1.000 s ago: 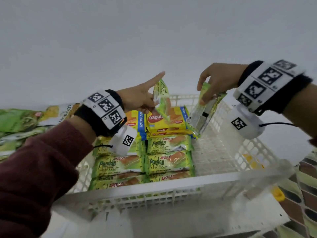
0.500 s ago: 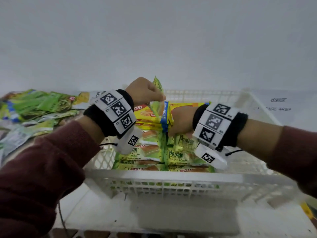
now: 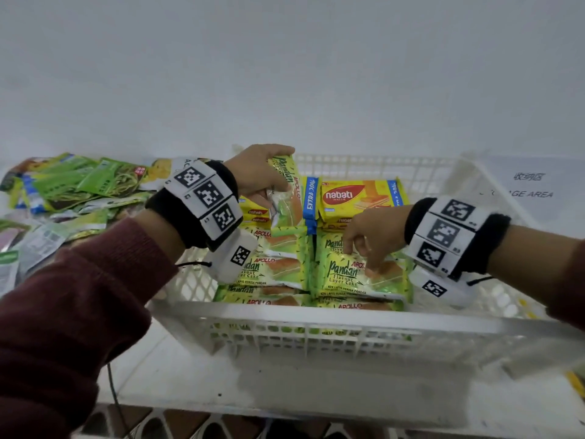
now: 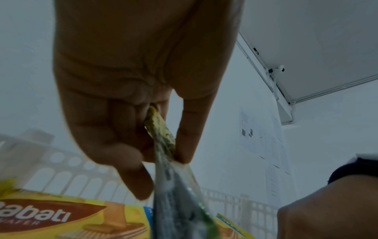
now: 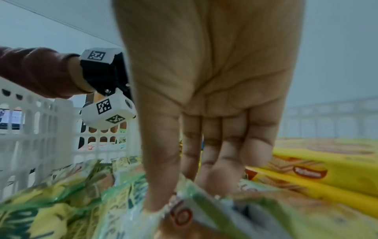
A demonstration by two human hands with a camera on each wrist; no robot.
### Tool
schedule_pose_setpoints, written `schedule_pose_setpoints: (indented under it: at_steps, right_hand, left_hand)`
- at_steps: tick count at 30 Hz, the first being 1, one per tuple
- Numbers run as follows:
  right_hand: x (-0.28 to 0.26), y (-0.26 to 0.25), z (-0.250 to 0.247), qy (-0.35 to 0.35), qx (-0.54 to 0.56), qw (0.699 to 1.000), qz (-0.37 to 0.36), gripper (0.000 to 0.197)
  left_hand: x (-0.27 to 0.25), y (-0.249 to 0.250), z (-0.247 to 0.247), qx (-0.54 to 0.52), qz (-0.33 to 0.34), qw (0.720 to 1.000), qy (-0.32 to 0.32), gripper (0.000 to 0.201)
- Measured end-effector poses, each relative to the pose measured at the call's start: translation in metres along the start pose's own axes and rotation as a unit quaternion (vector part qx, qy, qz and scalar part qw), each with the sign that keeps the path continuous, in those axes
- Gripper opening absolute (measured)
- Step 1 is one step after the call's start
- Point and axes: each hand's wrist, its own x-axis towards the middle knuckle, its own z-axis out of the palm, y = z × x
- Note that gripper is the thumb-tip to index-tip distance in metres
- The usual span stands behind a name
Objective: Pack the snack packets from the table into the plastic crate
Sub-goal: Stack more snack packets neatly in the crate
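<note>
A white plastic crate point(image 3: 316, 315) holds green Pandan cake packets in front and yellow Nabati wafer packets point(image 3: 354, 198) behind. My left hand point(image 3: 269, 175) grips one Pandan packet point(image 3: 286, 191) by its top edge, so it hangs upright over the crate's back left. The left wrist view shows the thumb and fingers of that hand point(image 4: 161, 161) pinching the packet's seam point(image 4: 175, 202). My right hand point(image 3: 361, 255) pinches the upper edge of another Pandan packet point(image 3: 354, 277) lying flat on the front right stack. Its edge sits between the thumb and fingers point(image 5: 212, 161).
A loose pile of green snack packets point(image 3: 79, 185) covers the table left of the crate. The crate's right third shows bare mesh floor point(image 3: 493, 299). A white wall stands close behind. A printed label point(image 3: 528, 185) lies on the table at the right.
My right hand has moved right and down, laying its Pandan packet flat on the front right stack. My left hand has stayed at the crate's back, holding its packet upright.
</note>
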Motion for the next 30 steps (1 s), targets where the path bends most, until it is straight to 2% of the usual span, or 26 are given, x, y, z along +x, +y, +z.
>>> schedule_pose_setpoints:
  at_steps: [3,6,11,14,15,16,18,21,22,23,25,26,27,30]
  right_hand:
    - [0.007,-0.001,0.007,0.051,0.005,0.999,-0.017,0.033]
    - [0.013,-0.003,0.013,0.075,0.014,0.997,-0.03,0.026]
    - [0.016,0.0,0.016,0.058,0.046,0.997,-0.028,0.027]
    - [0.013,0.009,0.011,0.04,0.057,0.997,-0.025,0.03]
    - [0.012,0.011,0.01,0.033,0.062,0.997,-0.025,0.03]
    - [0.011,0.013,0.01,0.027,0.066,0.997,-0.025,0.031]
    - [0.01,0.017,0.009,0.015,0.067,0.997,-0.028,0.033]
    - [0.009,0.019,0.008,0.003,0.055,0.998,-0.039,0.036]
    - [0.009,0.019,0.007,0.006,0.046,0.998,-0.043,0.037]
    - [0.008,0.019,0.006,0.013,0.037,0.998,-0.046,0.037]
    - [0.007,0.02,0.004,0.032,0.021,0.998,-0.049,0.036]
    - [0.007,0.021,0.004,0.037,0.013,0.998,-0.051,0.037]
    - [0.007,0.021,0.003,0.041,0.004,0.998,-0.052,0.037]
    - [0.005,0.024,0.005,0.043,-0.019,0.997,-0.053,0.046]
  left_hand:
    - [0.001,-0.001,-0.003,0.045,-0.002,0.999,0.005,0.061]
    - [0.001,-0.003,-0.006,0.067,-0.033,0.997,-0.016,0.06]
    - [-0.006,-0.007,-0.002,0.091,-0.09,0.989,-0.077,0.055]
    - [-0.018,-0.003,0.002,0.116,-0.12,0.98,-0.107,0.036]
    - [-0.021,-0.002,0.003,0.142,-0.123,0.974,-0.126,0.043]
    - [-0.024,0.0,0.004,0.187,-0.123,0.962,-0.155,0.05]
    - [-0.033,0.007,0.008,0.318,-0.108,0.921,-0.197,0.049]
    - [-0.042,0.018,0.017,0.522,-0.071,0.829,-0.187,0.044]
    - [-0.043,0.021,0.019,0.554,-0.059,0.812,-0.173,0.046]
    - [-0.042,0.023,0.02,0.56,-0.045,0.812,-0.16,0.045]
    - [-0.04,0.029,0.02,0.513,-0.032,0.844,-0.154,0.038]
    - [-0.038,0.031,0.021,0.486,-0.021,0.858,-0.165,0.037]
    - [-0.036,0.032,0.023,0.479,-0.005,0.859,-0.183,0.038]
    - [-0.032,0.022,0.038,0.533,0.017,0.808,-0.251,0.052]
